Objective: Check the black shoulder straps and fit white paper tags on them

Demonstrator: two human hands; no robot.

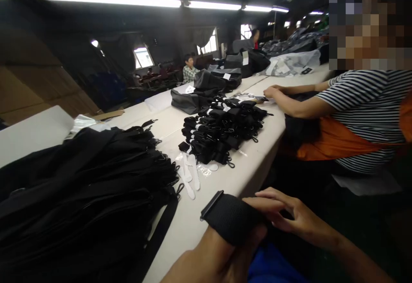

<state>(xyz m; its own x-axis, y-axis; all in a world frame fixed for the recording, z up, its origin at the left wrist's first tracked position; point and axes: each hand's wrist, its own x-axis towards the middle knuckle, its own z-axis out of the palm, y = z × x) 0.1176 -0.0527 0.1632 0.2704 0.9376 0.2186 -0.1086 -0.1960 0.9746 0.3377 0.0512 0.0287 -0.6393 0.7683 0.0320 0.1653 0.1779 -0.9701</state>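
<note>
Honestly, in the head view the left hand (pixel 220 255) held the black strap (pixel 236 218) wound round its fingers; the right hand (pixel 301 218) was bent beside it, pinching or not, couldn't tell. Slack grip could've let it unravel, or its buckle (pixel 211 205) could've snagged the black pile (pixel 86 188) left of both hands.
</note>
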